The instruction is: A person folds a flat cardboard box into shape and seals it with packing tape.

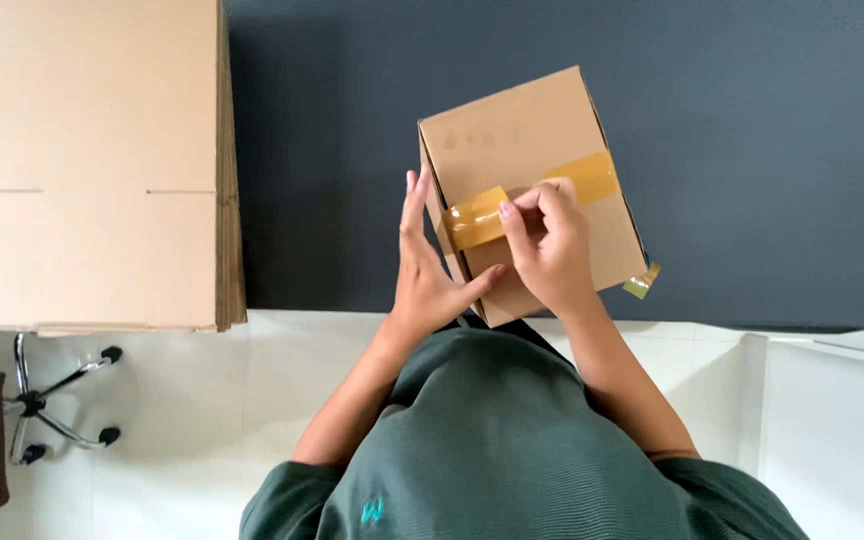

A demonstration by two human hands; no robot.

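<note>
At the near edge of the dark table [752, 150], my left hand [427, 270] braces the cardboard box [512, 135], fingers flat and open against its side, while my right hand [550, 245], fingers curled, presses the brown tape strip [587, 177] over the seam. Uneven pressure could wrinkle the tape; a slipping brace could tip the tilted box.

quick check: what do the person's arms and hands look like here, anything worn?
Both hands, left hand and right hand, are bare: no gloves, rings or watch visible. Forearms are uncovered. A dark green ribbed short-sleeved shirt covers the shoulders, with a small teal mark near the back.
</note>
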